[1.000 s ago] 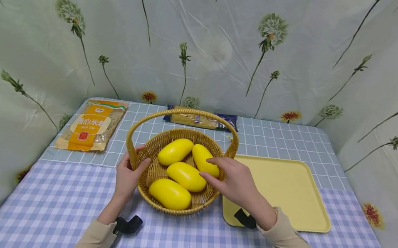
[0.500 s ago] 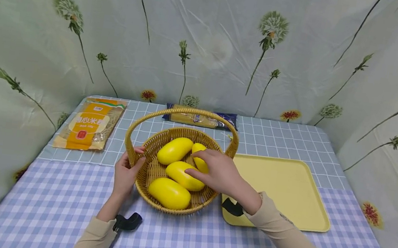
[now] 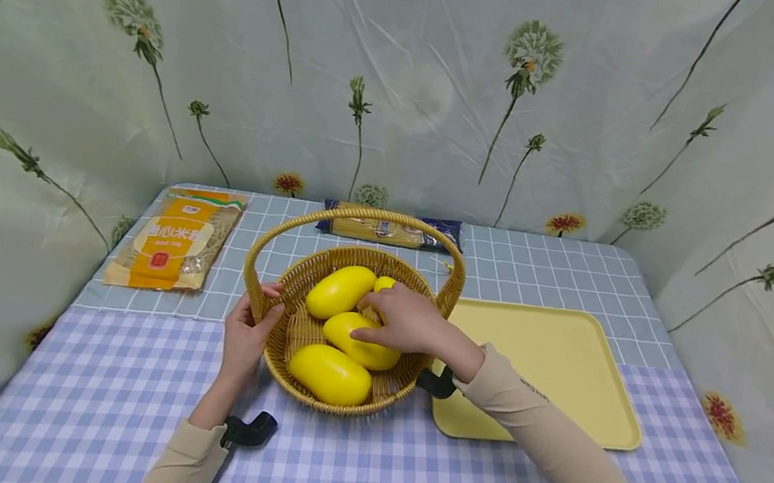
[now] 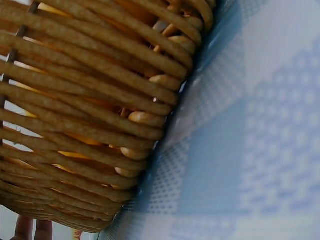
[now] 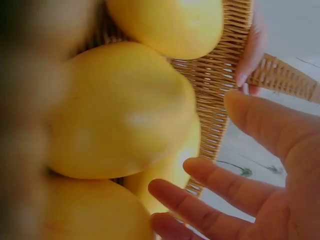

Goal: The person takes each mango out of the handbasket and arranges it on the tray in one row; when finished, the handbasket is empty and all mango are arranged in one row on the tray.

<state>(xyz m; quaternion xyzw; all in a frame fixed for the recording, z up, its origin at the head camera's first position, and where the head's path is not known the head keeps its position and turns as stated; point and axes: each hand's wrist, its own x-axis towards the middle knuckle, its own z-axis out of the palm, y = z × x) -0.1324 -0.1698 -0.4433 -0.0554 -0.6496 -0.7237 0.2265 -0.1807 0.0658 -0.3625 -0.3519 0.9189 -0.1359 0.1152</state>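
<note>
Several yellow mangoes lie in a wicker basket (image 3: 386, 405) with a tall arched handle (image 3: 361, 213). My left hand (image 3: 243, 345) holds the basket's left side at the foot of the handle, thumb over the rim. Over the right half of the basket reaches my right hand (image 3: 409, 322), its fingers spread. The thumb is close over the middle mango (image 3: 344, 334); the hand covers most of the back right mango (image 3: 383, 283). Another mango (image 3: 340, 292) lies at the back left, and one (image 3: 330, 375) at the front. In the left wrist view, woven basket wall (image 4: 85, 100) fills the left half.
A pale yellow tray (image 3: 547, 361) lies right of the basket, under the right forearm. At the back left is an orange-labelled noodle bag (image 3: 176, 240); a blue pack of spaghetti (image 3: 381, 230) lies behind the basket. Checked cloth (image 3: 356, 474) covers the table.
My right hand has moved left and deeper over the basket, now hiding most of the back right mango. The left hand keeps its hold; basket and mangoes stay in place.
</note>
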